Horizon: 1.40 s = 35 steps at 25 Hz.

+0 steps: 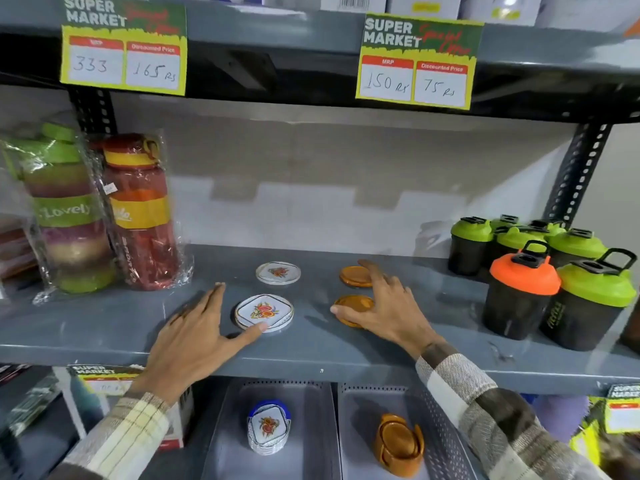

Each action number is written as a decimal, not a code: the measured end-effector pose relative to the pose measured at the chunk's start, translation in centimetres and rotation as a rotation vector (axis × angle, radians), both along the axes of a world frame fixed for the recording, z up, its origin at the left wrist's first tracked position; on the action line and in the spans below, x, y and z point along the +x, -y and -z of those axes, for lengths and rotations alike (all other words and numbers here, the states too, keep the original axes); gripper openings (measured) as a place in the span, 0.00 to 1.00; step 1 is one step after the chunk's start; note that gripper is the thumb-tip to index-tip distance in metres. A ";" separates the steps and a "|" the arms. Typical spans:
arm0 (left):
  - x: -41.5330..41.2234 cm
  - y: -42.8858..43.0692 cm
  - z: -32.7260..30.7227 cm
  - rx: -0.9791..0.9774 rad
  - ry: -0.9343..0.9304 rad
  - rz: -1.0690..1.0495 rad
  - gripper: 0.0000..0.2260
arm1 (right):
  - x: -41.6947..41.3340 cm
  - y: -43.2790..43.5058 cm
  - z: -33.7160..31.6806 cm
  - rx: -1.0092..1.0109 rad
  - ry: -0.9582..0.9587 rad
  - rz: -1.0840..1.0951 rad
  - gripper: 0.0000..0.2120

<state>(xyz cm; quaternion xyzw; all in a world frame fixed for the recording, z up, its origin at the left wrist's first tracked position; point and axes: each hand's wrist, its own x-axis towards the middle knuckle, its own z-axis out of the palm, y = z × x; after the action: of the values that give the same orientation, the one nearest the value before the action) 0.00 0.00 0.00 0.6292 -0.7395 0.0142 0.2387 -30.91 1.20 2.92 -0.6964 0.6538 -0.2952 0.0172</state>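
On the grey shelf point(104, 327) lie two white flowered coasters, one near point(264, 312) and one farther back point(278, 273). Two amber coasters lie to their right, a near one point(353, 304) and a far one point(355, 276). My left hand point(194, 327) lies flat with straight fingers, its thumb tip touching the near white coaster's front rim. My right hand point(388, 306) rests over the amber pair: thumb at the near one's front edge, fingers reaching the far one.
Wrapped bottles point(138, 209) stand at the shelf's left, shaker bottles with green and orange lids point(523, 292) at its right. Below, two grey trays hold a stack of white coasters point(268, 427) and an amber coaster set point(398, 445). Price cards hang above.
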 end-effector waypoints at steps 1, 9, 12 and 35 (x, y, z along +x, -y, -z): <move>0.1 0.4 0.1 0.040 0.033 0.000 0.57 | -0.2 0.2 0.4 0.036 -0.003 0.000 0.46; 0.4 1.9 0.4 0.223 0.221 0.053 0.60 | -0.9 1.6 1.9 0.067 0.046 -0.050 0.44; 0.2 1.9 0.4 0.244 0.224 0.052 0.60 | -0.8 1.3 1.7 0.012 0.034 -0.076 0.45; 0.5 1.9 0.7 0.168 0.151 0.069 0.58 | 3.2 -10.9 -7.5 -0.663 0.543 -0.568 0.45</move>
<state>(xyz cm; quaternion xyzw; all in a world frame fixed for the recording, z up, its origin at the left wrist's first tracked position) 0.54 -1.91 -0.66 0.6184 -0.7751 -0.0087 0.1294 -27.68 12.06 10.45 -0.7129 0.2820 -0.6406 0.0439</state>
